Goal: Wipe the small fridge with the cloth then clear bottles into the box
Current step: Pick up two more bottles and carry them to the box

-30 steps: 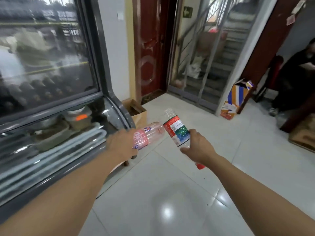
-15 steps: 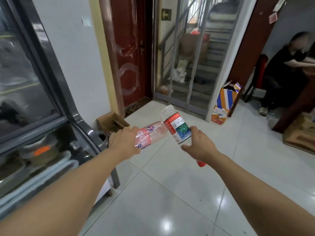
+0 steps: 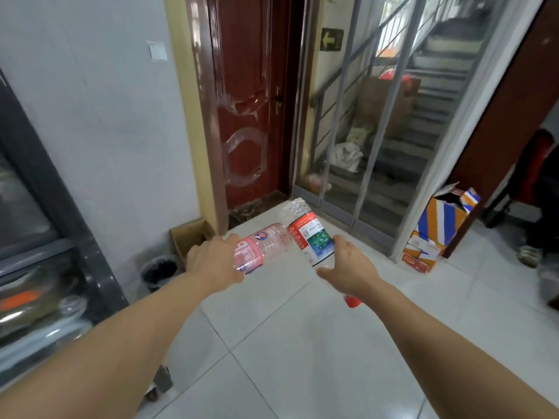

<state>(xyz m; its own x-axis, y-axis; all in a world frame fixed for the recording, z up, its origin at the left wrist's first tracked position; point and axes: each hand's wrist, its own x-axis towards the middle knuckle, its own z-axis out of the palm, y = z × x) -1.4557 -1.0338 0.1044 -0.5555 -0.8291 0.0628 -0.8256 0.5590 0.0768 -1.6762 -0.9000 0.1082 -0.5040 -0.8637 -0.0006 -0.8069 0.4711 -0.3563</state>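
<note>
Each hand grips an empty bottle over the floor: the left hand [image 3: 213,263] is wrapped round the pink bottle [image 3: 261,247], its long axis pointing up-right, and the right hand [image 3: 351,269] is closed on the red bottle [image 3: 311,234], base tilted away, cap toward the person. Beyond and left of both, the open box [image 3: 184,234] sits on the floor against the wall by the bin [image 3: 158,272], nearer the left hand, so I judge the pink bottle goes in first.
</note>
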